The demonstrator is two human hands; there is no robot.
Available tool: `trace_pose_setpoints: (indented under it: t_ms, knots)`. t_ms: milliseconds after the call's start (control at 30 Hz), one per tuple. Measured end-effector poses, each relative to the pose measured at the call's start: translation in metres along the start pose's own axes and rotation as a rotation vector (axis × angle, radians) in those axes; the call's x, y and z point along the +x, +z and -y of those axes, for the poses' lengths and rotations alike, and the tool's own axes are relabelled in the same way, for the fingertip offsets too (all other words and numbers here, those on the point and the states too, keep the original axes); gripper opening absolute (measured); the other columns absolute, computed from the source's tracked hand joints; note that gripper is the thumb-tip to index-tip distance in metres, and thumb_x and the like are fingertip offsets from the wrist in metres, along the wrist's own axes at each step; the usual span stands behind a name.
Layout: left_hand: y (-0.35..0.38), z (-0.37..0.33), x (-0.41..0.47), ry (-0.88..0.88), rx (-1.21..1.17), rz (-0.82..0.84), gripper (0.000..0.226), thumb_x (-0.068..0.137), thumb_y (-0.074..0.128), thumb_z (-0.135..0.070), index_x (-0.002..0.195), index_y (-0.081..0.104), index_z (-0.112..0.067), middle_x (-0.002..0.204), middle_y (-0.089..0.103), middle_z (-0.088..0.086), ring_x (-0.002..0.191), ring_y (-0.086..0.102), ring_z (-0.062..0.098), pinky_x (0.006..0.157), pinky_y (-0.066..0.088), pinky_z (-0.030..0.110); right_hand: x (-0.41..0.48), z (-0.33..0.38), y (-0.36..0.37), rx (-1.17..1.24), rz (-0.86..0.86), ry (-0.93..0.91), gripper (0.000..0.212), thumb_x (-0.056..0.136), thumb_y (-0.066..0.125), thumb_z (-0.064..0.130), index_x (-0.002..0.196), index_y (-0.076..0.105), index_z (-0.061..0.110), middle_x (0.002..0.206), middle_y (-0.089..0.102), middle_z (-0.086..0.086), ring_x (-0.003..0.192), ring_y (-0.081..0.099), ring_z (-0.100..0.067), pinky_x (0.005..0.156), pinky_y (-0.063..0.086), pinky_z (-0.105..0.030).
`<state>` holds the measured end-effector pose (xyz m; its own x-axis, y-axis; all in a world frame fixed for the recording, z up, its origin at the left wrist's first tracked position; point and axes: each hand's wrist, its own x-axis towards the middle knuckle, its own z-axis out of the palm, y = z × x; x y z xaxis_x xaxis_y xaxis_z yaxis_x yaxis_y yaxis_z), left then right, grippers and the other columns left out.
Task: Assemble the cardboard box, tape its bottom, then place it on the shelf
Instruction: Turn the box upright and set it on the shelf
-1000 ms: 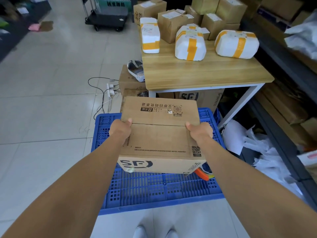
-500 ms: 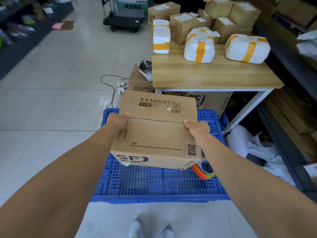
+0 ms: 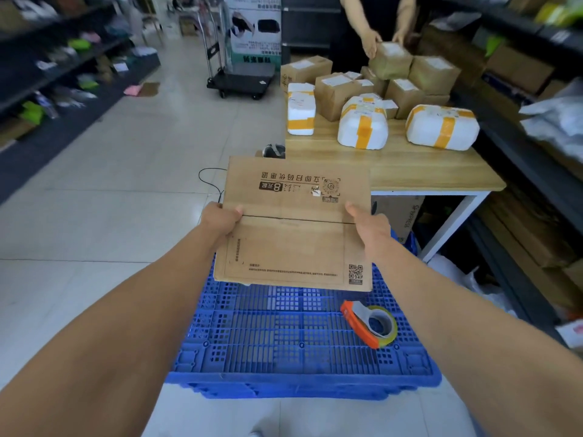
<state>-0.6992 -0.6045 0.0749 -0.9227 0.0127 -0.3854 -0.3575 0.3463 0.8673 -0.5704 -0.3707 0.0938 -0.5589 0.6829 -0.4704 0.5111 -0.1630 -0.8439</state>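
I hold a brown printed cardboard box (image 3: 296, 228) in the air above a blue plastic crate (image 3: 284, 348). Its two closed flaps face me, with an untaped seam running across the middle. My left hand (image 3: 220, 217) grips the box's left edge at the seam. My right hand (image 3: 369, 227) grips the right edge at the same height. An orange tape dispenser (image 3: 369, 323) with a roll of tape lies on the crate's grid top, below the box's right corner.
A wooden table (image 3: 410, 168) beyond the box carries white foam parcels (image 3: 362, 127) and brown boxes. Another person's hands (image 3: 381, 42) rest on a box at its far end. Dark shelves (image 3: 530, 159) run along the right and left. A black trolley (image 3: 243, 77) stands behind.
The box has been lifted off the crate and raised toward the table, uncovering the tape dispenser. The view has tilted up, and another person's hands now show.
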Motion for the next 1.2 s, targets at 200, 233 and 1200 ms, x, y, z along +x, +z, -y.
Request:
trace_pose_setpoints:
  t_ms: [200, 233, 1200]
  knots:
    - [-0.011, -0.031, -0.017, 0.082, -0.168, 0.071, 0.052, 0.083, 0.069, -0.018, 0.126, 0.043, -0.003, 0.111, 0.059, 0.010, 0.094, 0.061, 0.028, 0.079, 0.052, 0.043, -0.029, 0.035, -0.009, 0.061, -0.059, -0.010, 0.094, 0.081, 0.043, 0.073, 0.151, 0.022, 0.013, 0.150, 0.037, -0.009, 0.133, 0.040, -0.031, 0.106, 0.034, -0.044]
    - [-0.014, -0.038, -0.018, 0.101, -0.183, 0.095, 0.060, 0.076, 0.074, -0.026, 0.124, 0.047, -0.004, 0.112, 0.062, 0.010, 0.095, 0.063, 0.028, 0.082, 0.054, 0.046, -0.034, 0.042, -0.010, 0.058, -0.078, -0.025, 0.094, 0.081, 0.039, 0.075, 0.151, 0.025, 0.013, 0.149, 0.038, -0.010, 0.131, 0.041, -0.031, 0.106, 0.034, -0.044]
    - [-0.028, -0.117, 0.027, 0.179, -0.389, 0.188, 0.111, 0.025, 0.036, -0.104, 0.111, 0.063, -0.039, 0.119, 0.064, -0.003, 0.106, 0.060, 0.027, 0.095, 0.044, 0.051, -0.123, 0.082, -0.056, 0.433, -0.189, 0.016, 0.098, 0.068, 0.037, 0.089, 0.131, 0.048, 0.015, 0.124, 0.056, -0.015, 0.116, 0.053, -0.041, 0.098, 0.038, -0.067]
